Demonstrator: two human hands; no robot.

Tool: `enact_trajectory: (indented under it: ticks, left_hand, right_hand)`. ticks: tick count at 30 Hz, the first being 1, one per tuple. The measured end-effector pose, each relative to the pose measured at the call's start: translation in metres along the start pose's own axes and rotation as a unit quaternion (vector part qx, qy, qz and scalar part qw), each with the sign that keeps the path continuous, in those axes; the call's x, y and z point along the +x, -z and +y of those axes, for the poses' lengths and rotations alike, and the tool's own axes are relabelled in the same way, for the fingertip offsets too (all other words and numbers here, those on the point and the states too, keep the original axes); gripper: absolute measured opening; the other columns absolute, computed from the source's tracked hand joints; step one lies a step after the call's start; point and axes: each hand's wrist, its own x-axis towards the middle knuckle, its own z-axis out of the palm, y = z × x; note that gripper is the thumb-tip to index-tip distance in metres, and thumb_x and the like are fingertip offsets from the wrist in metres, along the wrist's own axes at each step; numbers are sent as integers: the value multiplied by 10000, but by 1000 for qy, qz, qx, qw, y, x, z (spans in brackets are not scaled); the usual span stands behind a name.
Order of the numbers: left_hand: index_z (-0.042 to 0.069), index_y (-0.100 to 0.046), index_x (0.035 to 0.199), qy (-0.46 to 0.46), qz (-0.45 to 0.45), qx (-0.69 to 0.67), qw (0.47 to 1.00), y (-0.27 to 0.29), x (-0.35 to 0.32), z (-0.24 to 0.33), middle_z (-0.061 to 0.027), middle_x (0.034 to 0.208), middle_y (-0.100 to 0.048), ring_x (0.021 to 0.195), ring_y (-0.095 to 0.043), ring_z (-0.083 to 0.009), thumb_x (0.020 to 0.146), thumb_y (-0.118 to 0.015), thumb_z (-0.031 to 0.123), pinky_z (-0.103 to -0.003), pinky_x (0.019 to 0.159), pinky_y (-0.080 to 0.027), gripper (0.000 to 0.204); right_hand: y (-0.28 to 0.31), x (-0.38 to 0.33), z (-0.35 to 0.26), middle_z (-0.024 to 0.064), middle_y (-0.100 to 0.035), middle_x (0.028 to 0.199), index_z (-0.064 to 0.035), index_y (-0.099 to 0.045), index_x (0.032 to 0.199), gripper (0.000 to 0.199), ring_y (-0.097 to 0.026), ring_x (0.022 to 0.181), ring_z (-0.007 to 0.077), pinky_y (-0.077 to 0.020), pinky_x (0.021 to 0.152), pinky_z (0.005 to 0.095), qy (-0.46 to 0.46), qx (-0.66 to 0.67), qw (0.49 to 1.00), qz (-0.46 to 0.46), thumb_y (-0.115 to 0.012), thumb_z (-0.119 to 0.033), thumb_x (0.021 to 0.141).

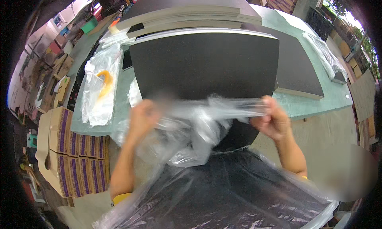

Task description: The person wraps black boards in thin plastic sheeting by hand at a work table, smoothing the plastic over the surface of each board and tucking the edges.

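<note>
A length of clear plastic film (203, 119) is pulled taut between my two hands, its lower part bunched and hanging in folds. My left hand (142, 117), slightly blurred, is closed on one end of it. The other end is pinched in the fingers of my right hand (274, 118). Just beyond the film stands a flat black rectangular panel (207, 64) with a pale top edge, leaning on the green-topped table. The film hides part of its lower portion. Closest to me, clear plastic sheeting (223, 189) covers a dark surface.
Behind the panel lies a stack of dark boards (187, 14), with another dark board (298, 66) to its right. Clear plastic bags (101, 86) rest on the table's left side, a wrapped bundle (326, 58) at far right. Cardboard cartons (59, 149) stand on the floor at left.
</note>
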Motion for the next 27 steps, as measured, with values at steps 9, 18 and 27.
enact_trajectory:
  ticks: [9, 18, 27]
  left_hand:
    - [48, -537, 950, -301, -167, -9, 939, 2, -10, 121, -160, 816, -582, 768, -583, -295, 731, -629, 305, -362, 652, -459, 350]
    - [17, -543, 871, -103, -252, -231, 934, -14, -10, 118, -92, 645, -573, 565, -556, -156, 849, -514, 233, -288, 523, -427, 220]
    - [12, -621, 822, -156, -530, -293, 780, 14, 1, 96, -31, 708, -596, 691, -549, -98, 784, -617, 193, -232, 610, -420, 184]
  right_hand:
    - [-57, 9, -7, 108, -561, 889, -1, -579, 802, 177, -531, 831, 163, -415, 736, 278, 122, -376, 916, -62, -652, -147, 734]
    - [-55, 18, -6, 19, -589, 736, 8, -568, 817, 170, -559, 687, 110, -445, 646, 228, -65, -189, 979, 49, -446, -109, 839]
    - [-48, 2, -1, 97, -564, 683, -4, -579, 835, 254, -532, 595, 163, -437, 588, 339, -67, -242, 911, -328, -468, -226, 882]
